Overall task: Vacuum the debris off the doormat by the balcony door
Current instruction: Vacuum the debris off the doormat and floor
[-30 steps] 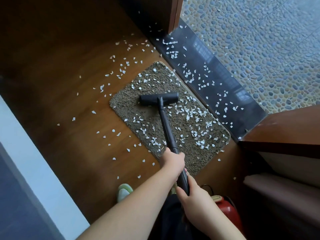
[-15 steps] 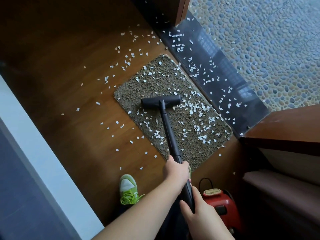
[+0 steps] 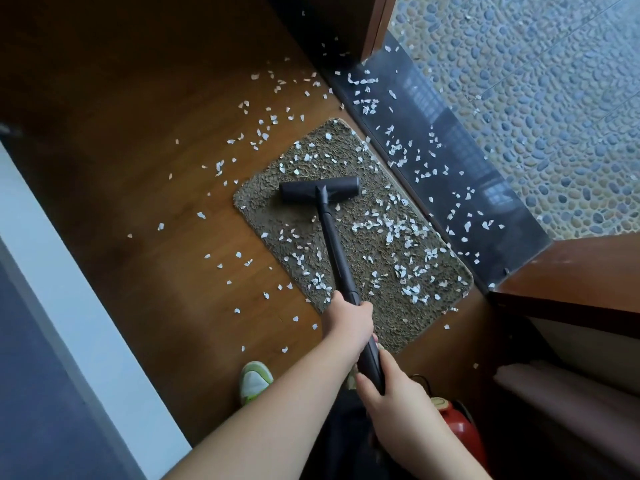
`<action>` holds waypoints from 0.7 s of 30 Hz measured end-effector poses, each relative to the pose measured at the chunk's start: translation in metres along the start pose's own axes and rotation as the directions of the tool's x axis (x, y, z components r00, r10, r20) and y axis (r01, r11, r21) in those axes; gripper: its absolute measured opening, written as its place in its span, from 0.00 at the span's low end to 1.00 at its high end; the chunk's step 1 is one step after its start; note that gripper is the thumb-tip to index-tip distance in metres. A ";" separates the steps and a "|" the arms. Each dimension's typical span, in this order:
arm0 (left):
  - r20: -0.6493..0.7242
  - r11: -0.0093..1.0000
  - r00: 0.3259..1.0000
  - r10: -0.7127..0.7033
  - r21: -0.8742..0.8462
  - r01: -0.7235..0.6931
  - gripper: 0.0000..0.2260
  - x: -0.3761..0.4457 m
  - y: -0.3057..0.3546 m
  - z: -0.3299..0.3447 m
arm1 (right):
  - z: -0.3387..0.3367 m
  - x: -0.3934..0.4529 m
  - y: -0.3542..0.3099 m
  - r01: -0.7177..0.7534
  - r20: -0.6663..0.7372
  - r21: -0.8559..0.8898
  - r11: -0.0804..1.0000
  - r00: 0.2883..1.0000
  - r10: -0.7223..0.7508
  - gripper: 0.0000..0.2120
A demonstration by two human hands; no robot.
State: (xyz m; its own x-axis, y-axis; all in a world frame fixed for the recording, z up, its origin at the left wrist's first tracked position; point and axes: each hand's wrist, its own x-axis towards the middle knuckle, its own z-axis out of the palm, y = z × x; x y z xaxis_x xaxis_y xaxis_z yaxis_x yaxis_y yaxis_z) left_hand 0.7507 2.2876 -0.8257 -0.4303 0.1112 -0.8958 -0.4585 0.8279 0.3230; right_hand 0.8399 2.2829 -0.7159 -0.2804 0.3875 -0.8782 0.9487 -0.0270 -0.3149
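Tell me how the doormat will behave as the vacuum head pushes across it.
The doormat looks thin and loose on smooth wood floor, so it may slide or bunch. Its shaggy pile probably grips the white scraps.

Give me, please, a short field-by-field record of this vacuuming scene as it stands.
mat: brown doormat on wood floor, beside dark threshold
debris: white scraps on mat, floor and threshold
nozzle: black head on the mat's far part
wand: black tube running from head to hands
left hand: grips wand, farther along it
right hand: grips wand, nearer the body
vacuum: red body at lower right
shoe: green-white on floor
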 end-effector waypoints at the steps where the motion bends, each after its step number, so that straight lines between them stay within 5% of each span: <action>1: -0.002 1.000 1.000 0.003 -0.013 -0.003 0.08 0.005 0.008 -0.001 | -0.004 0.006 -0.005 0.010 0.001 -0.013 1.000 1.000 -0.010 0.27; 21: 0.012 0.988 1.000 -0.014 -0.153 0.016 0.15 0.075 0.133 -0.025 | -0.059 0.100 -0.097 0.029 -0.001 0.119 0.992 1.000 -0.029 0.16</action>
State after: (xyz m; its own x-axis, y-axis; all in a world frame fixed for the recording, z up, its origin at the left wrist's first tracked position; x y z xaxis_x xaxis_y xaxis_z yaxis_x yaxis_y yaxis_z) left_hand 0.6379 2.3920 -0.8428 -0.4145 0.1063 -0.9038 -0.5786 0.7358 0.3519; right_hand 0.7285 2.3782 -0.7519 -0.3074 0.3890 -0.8685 0.9162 -0.1256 -0.3805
